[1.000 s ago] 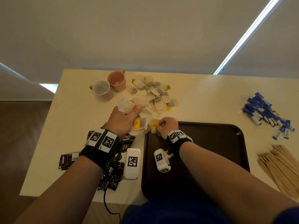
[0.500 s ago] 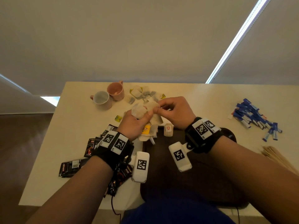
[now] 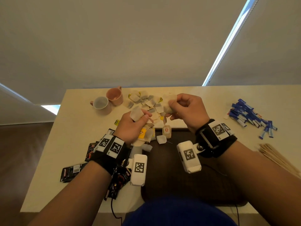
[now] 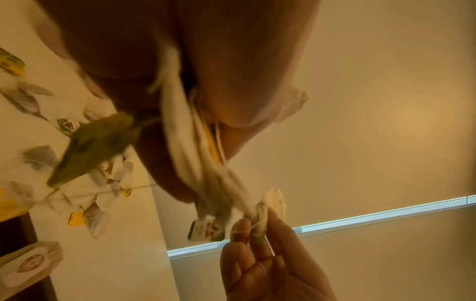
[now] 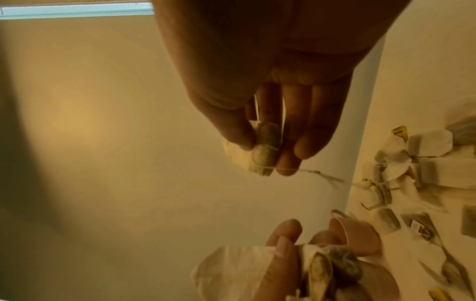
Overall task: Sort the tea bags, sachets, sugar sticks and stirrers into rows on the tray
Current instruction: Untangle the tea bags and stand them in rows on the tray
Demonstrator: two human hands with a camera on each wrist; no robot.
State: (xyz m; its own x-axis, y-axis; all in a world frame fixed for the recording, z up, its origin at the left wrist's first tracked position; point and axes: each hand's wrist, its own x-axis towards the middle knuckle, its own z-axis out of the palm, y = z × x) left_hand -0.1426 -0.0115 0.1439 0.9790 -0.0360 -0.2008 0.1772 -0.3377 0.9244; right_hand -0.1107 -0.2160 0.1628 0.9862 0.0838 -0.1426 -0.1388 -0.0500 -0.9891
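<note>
Above the tray's far edge, you hold tea bags in both raised hands.

Your left hand (image 3: 130,126) is curled round a bunch of tea bags (image 3: 136,113), more of them hanging below its palm; your right hand (image 3: 187,108) pinches a single tea bag (image 3: 169,101) between thumb and fingers, its tag (image 3: 166,130) dangling on a string over the tray (image 3: 171,160). The loose tea bag pile (image 3: 146,101) lies near the table's far edge, sugar sticks (image 3: 249,115) by the right edge, sachets (image 3: 70,172) at the left, stirrers (image 3: 276,159) towards the right near corner.
</note>
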